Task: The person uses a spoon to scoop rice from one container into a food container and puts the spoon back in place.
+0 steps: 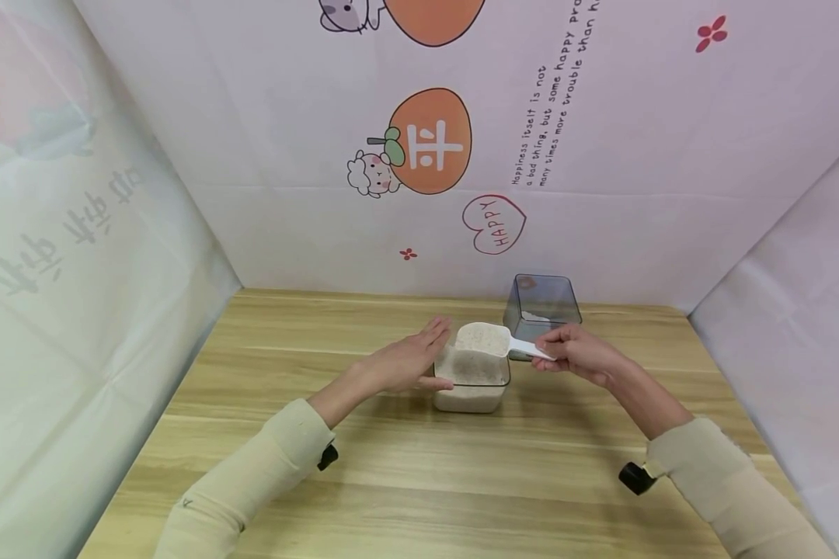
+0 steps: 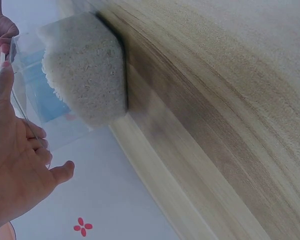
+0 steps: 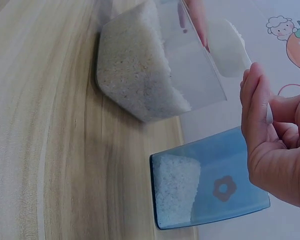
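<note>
My right hand (image 1: pixel 580 351) pinches the handle of a white scoop (image 1: pixel 485 340) heaped with rice. The scoop is level above a clear square container (image 1: pixel 470 398), which holds much rice and stands on the table. My left hand (image 1: pixel 409 363) rests at that container's left side, fingers straight and thumb along the front rim. In the left wrist view, the left hand (image 2: pixel 20 160) lies against the clear wall. Behind and to the right stands a blue see-through container (image 1: pixel 559 301); the right wrist view shows rice (image 3: pixel 175 187) in its bottom part.
The wood-grain table (image 1: pixel 426 481) meets a white printed backdrop (image 1: pixel 322 233) just behind the blue container. White sheets (image 1: pixel 98 326) hang on the left and right. Black wrist cameras are strapped by both sleeves (image 1: pixel 273 450).
</note>
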`<state>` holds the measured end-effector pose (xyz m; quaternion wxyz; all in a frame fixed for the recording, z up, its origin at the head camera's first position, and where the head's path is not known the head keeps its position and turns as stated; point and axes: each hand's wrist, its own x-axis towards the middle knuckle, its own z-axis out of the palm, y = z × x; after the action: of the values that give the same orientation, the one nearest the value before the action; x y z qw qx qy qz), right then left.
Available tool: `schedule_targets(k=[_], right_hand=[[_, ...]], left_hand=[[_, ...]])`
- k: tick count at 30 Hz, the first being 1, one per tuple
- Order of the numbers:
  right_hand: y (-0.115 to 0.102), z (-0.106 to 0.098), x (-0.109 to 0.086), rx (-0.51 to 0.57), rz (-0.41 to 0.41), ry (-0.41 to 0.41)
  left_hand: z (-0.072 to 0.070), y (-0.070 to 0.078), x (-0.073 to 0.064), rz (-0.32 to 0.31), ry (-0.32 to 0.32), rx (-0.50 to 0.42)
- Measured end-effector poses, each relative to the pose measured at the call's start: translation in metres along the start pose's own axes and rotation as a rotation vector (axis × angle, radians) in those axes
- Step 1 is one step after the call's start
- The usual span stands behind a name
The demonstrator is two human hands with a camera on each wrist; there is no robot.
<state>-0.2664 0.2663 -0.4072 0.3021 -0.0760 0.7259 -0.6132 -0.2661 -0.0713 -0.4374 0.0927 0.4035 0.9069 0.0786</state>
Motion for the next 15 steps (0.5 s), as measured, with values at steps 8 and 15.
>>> schedule_targets(k=[8,15], right_hand=[[0.000,-0.005,-0.003,-0.008,-0.001,0.028],[0.001,-0.014,-0.008,0.021,-0.012,0.034]], left_hand=[[0.002,-0.001,0.000,-0.007,-0.003,0.014],[0.000,0.001,0.000,-0.009,-0.005,0.001]])
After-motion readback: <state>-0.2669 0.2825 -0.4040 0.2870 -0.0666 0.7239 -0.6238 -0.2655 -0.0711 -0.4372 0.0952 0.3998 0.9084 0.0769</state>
